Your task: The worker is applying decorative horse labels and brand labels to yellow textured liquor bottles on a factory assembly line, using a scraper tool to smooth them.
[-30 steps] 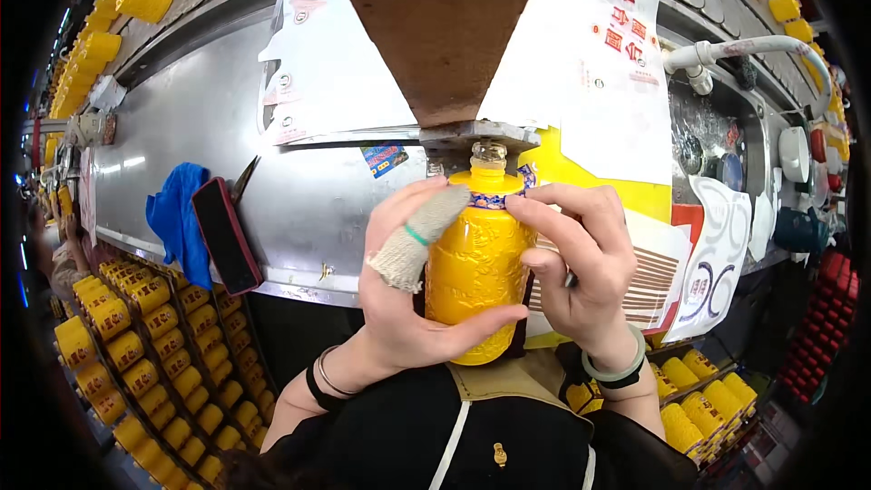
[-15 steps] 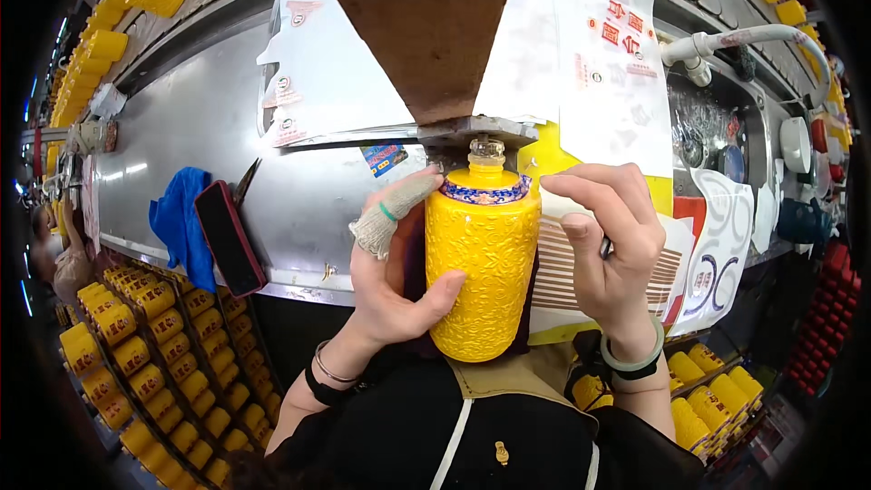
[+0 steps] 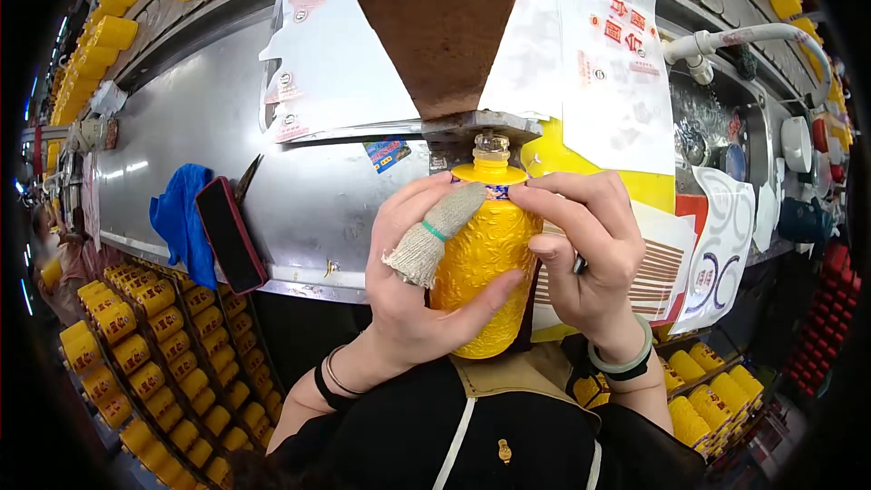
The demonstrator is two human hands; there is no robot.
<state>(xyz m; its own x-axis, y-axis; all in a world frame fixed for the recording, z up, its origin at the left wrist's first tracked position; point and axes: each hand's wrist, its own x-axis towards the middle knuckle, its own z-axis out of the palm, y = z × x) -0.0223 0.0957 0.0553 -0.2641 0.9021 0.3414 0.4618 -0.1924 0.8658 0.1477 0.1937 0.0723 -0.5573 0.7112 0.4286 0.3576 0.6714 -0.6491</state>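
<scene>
A yellow embossed bottle (image 3: pixel 485 268) with a clear glass-like top lies along my lap, its neck toward the bench edge. A blue patterned band (image 3: pixel 496 191) runs round its shoulder. My left hand (image 3: pixel 413 286) is wrapped about the bottle's left side, thumb across its front. A grey knit finger cover (image 3: pixel 435 234) with a green ring sits on one of its fingers, whose tip lies on the band. My right hand (image 3: pixel 594 249) has its fingers bent, the index fingertip pressing the band's right side. A small dark thing, too hidden to name, shows within its curled fingers.
A brown tapering post (image 3: pixel 435 27) stands just beyond the bottle. White printed sheets (image 3: pixel 345 54) cover the bench. A phone (image 3: pixel 229 234), blue cloth (image 3: pixel 181 222) and scissors-like tool (image 3: pixel 247 177) lie left; a sink with a white tap (image 3: pixel 726 41) is right. Yellow bottles fill racks (image 3: pixel 172 354).
My left hand has closed further over the bottle, its covered finger sliding right onto the band. My right hand has moved left, from beside the bottle to touching the band.
</scene>
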